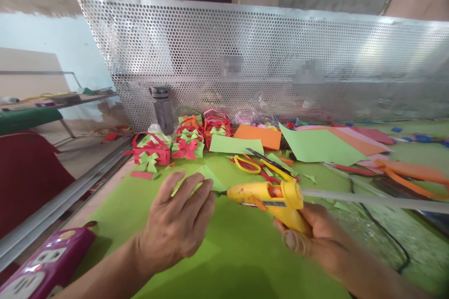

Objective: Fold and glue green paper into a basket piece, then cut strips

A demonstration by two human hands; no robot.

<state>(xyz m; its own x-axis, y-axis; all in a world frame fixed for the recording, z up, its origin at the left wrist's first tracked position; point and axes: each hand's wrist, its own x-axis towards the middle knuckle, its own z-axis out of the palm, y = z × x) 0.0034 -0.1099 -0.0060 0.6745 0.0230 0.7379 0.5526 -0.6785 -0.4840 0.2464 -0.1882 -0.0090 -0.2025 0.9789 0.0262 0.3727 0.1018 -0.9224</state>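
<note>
My right hand point(312, 236) grips the handle of a yellow glue gun point(270, 196), with a clear glue stick point(368, 198) running out of its back to the right. The nozzle touches a folded light green paper piece point(206, 178). My left hand point(177, 222) holds that paper, fingers curled around it, above the green table cover point(224, 252).
Red and green paper baskets point(175, 142) stand at the back left by a grey bottle point(163, 108). Yellow scissors point(247, 164), a cutter point(271, 164) and coloured paper sheets point(315, 145) lie beyond the gun. A pink power strip point(45, 261) sits near left. A perforated metal panel point(266, 60) stands behind.
</note>
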